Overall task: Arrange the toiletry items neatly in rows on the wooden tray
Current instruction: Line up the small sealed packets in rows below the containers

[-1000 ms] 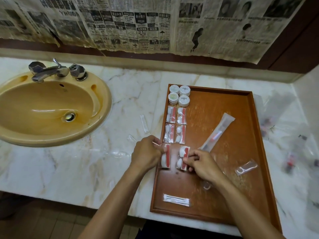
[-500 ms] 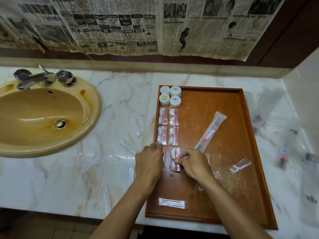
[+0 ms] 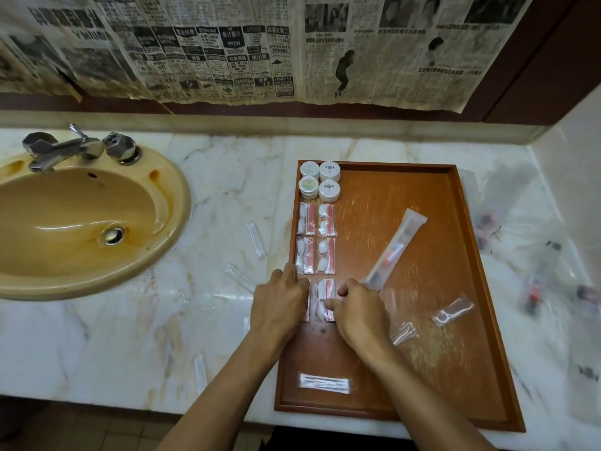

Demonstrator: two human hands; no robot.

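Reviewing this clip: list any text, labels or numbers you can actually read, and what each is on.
"RM299": in an advert on the newspaper covering the wall.
Remaining newspaper print: Chinese characters and phone numbers, too blurred to read reliably.
Round white containers on the wooden tray: lid emblems, no legible words.
Clear sachets: no readable text.

Your two bare forearms rise from the bottom edge and angle toward each other, the hands ending side by side, close but not touching. Your left hand lies palm down, back toward the camera, wrist nearly straight; its fingers stretch forward, held together and fairly straight, flat against the surface below. Your right hand is also palm down, its wrist bent slightly inward so the knuckles turn toward the left hand. Its fingers are curled, tips tucked down and pointing left, the thumb low beside them; whether they pinch anything cannot be made out.
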